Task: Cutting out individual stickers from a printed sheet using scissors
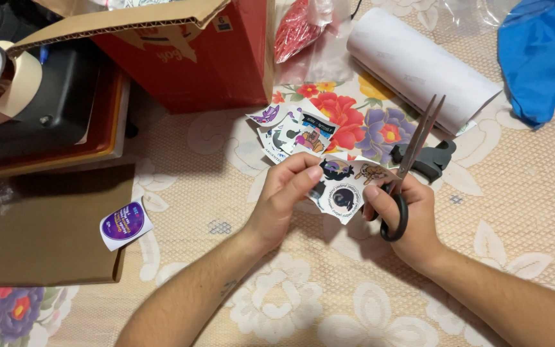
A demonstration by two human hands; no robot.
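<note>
Left hand (pixel 285 196) pinches a white sticker sheet (pixel 345 186) printed with dark cartoon figures, held above the lace tablecloth (pixel 515 193). Right hand (pixel 406 215) grips black-handled scissors (pixel 409 164), blades slightly parted, touching the sheet's right edge.

Red cardboard box (pixel 207 58), white paper roll (pixel 419 67), blue cloth (pixel 541 51) & tape rolls (pixel 1 80) on lace tablecloth (pixel 329 308).

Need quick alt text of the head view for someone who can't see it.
A left hand pinches a printed sticker sheet while the right hand holds black-handled scissors at its edge. Cut stickers lie beyond on a floral lace tablecloth, near a red cardboard box and a white roll.
</note>
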